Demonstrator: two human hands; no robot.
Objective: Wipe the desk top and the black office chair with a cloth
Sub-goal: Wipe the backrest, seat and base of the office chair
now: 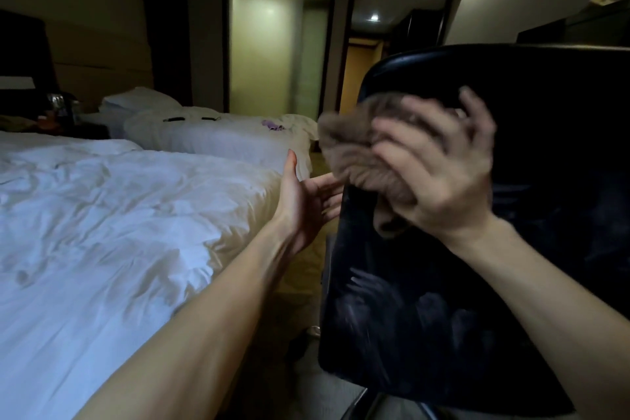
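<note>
The black office chair fills the right half of the view, its glossy backrest turned toward me. My right hand presses a bunched brown cloth against the upper left of the backrest, fingers spread and bent over the cloth. My left hand reaches to the backrest's left edge, palm up and thumb raised; its fingertips go behind the edge and are hidden there. Pale smears show on the lower backrest. The desk top is outside the frame.
A bed with a rumpled white duvet lies close on the left, a second bed behind it. A narrow strip of floor separates bed and chair. A doorway opens at the back. Dark furniture stands far right.
</note>
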